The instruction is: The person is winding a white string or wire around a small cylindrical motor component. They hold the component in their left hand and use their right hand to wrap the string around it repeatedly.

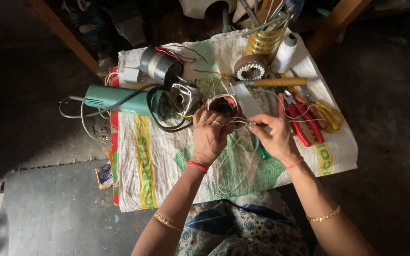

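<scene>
Stator coil (224,105), round, red-rimmed with dark windings: centre of the frame, just above your left hand (209,134), whose fingers (204,115) curl against its lower rim. Thin white wires (239,122): they run from the coil to your right hand (274,135), whose fingers (254,121) are pinched shut on their ends, just right of the coil. White woven sack (167,175), green and yellow print: spread as the surface under everything. Green angle grinder (115,98): left of the coil, black cord looped beside it. Red pliers (300,118), yellow-handled scissors (330,115): right of your right hand. Glass jar (265,40) of tools: upper centre. Dark floor all round; wooden legs at upper left and right.
</scene>
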